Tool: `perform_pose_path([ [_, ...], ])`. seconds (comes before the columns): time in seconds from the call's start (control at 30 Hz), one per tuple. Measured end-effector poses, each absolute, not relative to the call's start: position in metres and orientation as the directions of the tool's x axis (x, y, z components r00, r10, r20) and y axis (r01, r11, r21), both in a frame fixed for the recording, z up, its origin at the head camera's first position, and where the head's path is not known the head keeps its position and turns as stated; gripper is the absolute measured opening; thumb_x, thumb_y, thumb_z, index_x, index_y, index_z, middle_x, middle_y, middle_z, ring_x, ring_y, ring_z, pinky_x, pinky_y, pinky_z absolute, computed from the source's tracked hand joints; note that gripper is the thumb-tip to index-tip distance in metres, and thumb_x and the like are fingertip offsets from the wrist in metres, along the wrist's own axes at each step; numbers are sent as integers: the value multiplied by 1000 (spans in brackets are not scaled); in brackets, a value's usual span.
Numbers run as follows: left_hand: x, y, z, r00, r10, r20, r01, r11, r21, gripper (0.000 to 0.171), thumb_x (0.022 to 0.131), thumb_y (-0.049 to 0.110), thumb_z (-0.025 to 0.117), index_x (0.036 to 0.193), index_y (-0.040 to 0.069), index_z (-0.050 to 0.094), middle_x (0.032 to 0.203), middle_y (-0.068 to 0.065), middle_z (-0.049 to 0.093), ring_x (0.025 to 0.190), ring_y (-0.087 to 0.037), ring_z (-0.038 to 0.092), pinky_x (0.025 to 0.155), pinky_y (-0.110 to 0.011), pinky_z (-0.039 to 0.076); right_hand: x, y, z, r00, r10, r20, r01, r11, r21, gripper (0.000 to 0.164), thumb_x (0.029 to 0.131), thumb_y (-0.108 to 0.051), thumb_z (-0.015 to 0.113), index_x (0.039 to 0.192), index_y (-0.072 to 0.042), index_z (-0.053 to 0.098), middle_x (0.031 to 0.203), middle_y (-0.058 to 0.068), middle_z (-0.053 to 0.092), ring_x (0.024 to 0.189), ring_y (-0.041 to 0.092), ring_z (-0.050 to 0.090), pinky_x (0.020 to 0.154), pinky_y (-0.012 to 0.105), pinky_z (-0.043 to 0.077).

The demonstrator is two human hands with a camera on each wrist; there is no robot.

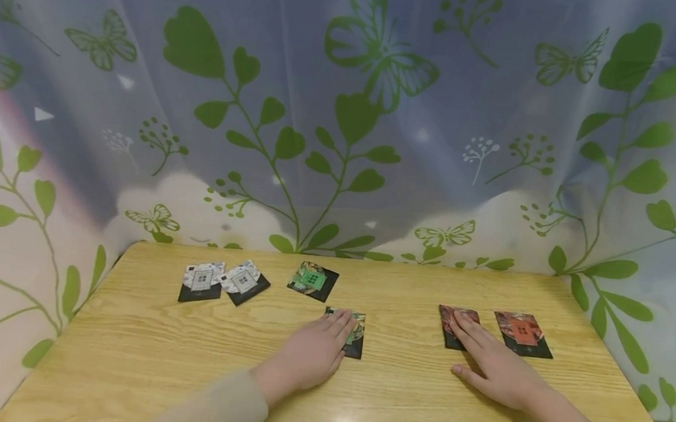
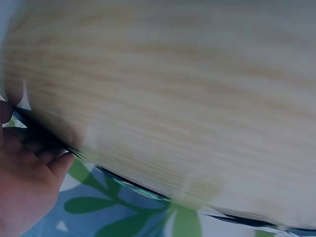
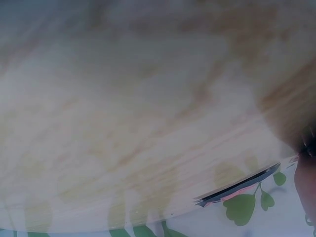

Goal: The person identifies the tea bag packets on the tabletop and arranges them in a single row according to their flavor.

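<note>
My left hand (image 1: 309,356) lies over a small flat green-and-black packet (image 1: 355,349), its fingers extended across the left part. From the left wrist view, the fingertips of that hand (image 2: 29,177) meet the packet's dark edge at the table surface. Over on the right, my right hand (image 1: 504,373) rests its outstretched fingers on a red-and-black packet (image 1: 453,340), with the thumb spread to the side. A second red packet (image 1: 523,334) lies just right of those fingers. Only a sliver of the right hand (image 3: 307,190) shows in the right wrist view.
Another green packet (image 1: 312,280) lies tilted behind the left hand. Two white-and-black packets, one straight (image 1: 201,281) and one turned (image 1: 245,282), sit side by side at the back left. A leaf-and-butterfly curtain (image 1: 245,184) borders the wooden table (image 1: 184,351).
</note>
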State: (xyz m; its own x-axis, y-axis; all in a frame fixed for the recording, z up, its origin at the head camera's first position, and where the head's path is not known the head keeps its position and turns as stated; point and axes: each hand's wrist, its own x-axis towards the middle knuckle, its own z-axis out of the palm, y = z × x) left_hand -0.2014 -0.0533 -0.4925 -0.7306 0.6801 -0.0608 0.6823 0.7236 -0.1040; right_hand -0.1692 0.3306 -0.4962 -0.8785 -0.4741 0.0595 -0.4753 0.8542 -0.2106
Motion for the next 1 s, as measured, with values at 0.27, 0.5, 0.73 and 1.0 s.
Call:
perform_pose_path([
  [0.27, -209, -14, -487, -736, 671, -90, 677, 726, -124, 61, 114, 38, 41, 167, 9, 33, 175, -8, 31, 163, -21, 32, 134, -33, 31, -170, 331, -496, -874, -480, 77, -484, 848, -214, 77, 106, -47, 62, 166, -6, 35, 173, 20, 33, 153, 46, 41, 116, 63, 48],
  [0.5, -214, 18, -486, -731, 677, -86, 681, 718, -141, 61, 113, 38, 44, 167, 10, 35, 174, -7, 33, 162, -20, 33, 133, -30, 31, -172, 331, -497, -873, -482, 79, -487, 846, -215, 78, 106, -47, 63, 166, -6, 35, 172, 20, 34, 153, 46, 41, 116, 63, 47],
  [0.73, -219, 43, -488, -756, 647, -95, 654, 744, -138, 61, 113, 40, 46, 166, 13, 36, 174, -4, 35, 162, -17, 33, 133, -28, 32, -172, 332, -496, -869, -488, 81, -494, 843, -215, 78, 106, -47, 63, 165, -5, 36, 172, 21, 33, 153, 47, 41, 115, 64, 48],
  [1.0, -222, 59, -489, -779, 617, -113, 627, 759, -176, 61, 114, 43, 44, 167, 15, 36, 175, -1, 34, 162, -15, 32, 132, -27, 34, -171, 331, -496, -868, -488, 90, -495, 840, -223, 76, 105, -45, 64, 164, -4, 39, 171, 22, 36, 151, 47, 43, 112, 64, 51],
])
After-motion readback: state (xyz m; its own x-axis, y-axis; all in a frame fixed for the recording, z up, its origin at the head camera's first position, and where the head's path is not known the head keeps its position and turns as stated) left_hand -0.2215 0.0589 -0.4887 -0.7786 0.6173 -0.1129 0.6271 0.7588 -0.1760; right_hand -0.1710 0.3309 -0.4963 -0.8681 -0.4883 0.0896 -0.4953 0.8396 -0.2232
